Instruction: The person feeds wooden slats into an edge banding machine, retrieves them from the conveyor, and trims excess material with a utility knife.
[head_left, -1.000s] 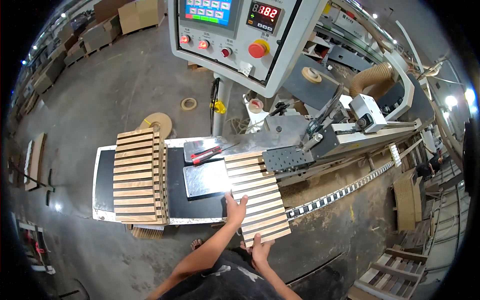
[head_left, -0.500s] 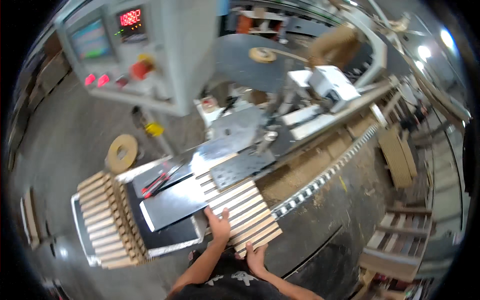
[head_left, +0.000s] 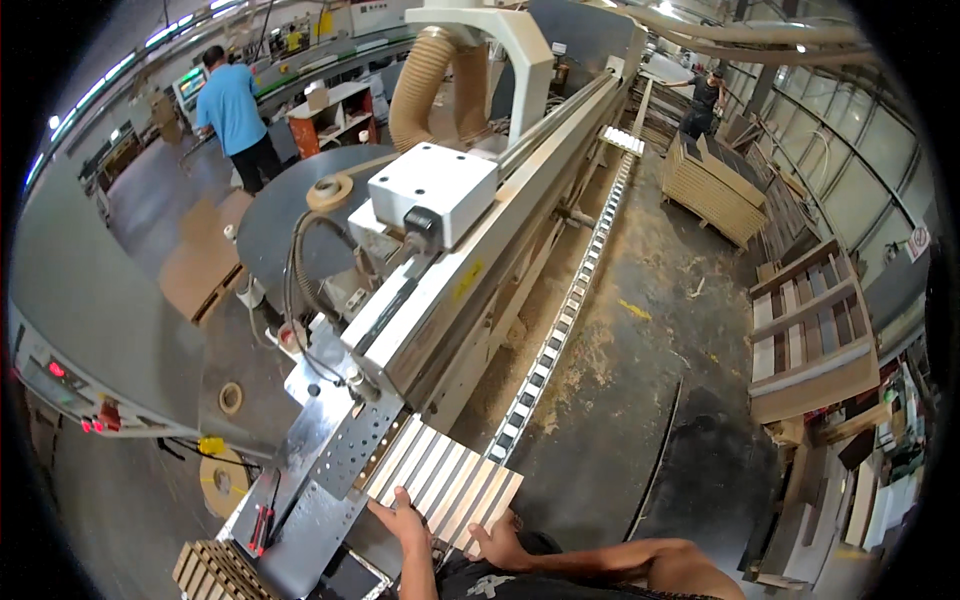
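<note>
A row of several pale wooden strips (head_left: 445, 480) lies side by side at the near end of a long machine, against a perforated metal plate (head_left: 356, 445). My left hand (head_left: 403, 522) grips the near left corner of the row, its fingers partly hidden. At the near right corner, my right hand (head_left: 502, 545) is closed round the strip ends. Left of my left hand is a smooth metal table plate (head_left: 312, 535). A red-handled tool (head_left: 262, 528) rests beyond that plate. A stack of more strips (head_left: 222, 572) stands at the lower left.
A roller track (head_left: 545, 360) runs away beside the machine rail (head_left: 520, 215). A white block-shaped unit (head_left: 432, 190) sits on the machine. The control cabinet (head_left: 90, 330) is at left. Pallets and stacked boards (head_left: 710, 190) stand at right. Two people work farther off, one in a blue shirt (head_left: 232, 110).
My view has swung right and up along the machine, bringing the far track and two people into sight. Both hands still hold the strips beside the perforated plate.
</note>
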